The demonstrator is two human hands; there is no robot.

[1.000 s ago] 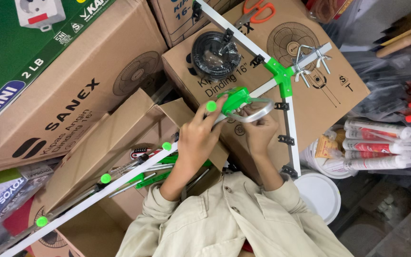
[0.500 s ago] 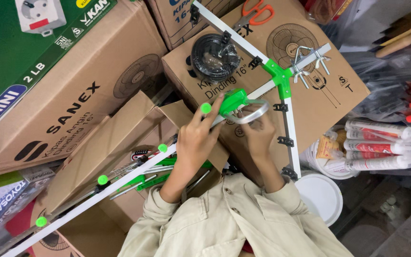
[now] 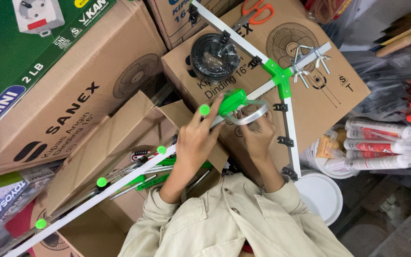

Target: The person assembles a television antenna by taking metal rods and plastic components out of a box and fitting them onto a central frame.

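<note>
Likely light but awkwardly long, the white metal antenna boom [image 3: 96,200] is pinched at its green plastic clamp [image 3: 233,101] by the left hand [image 3: 197,138], while the right hand [image 3: 259,134] pinches the curved aluminium loop [image 3: 253,116].

Since a second ago the left hand [image 3: 197,138] has slid slightly toward eleven o'clock along the white rod [image 3: 96,200], fingers nearer the green clamp [image 3: 232,101]; the metal loop [image 3: 248,114] seems tilted a little more.

your white antenna rod [image 3: 120,188] slants across the boxes, its green clamp [image 3: 233,101] holding a curved metal loop [image 3: 253,115].
</note>
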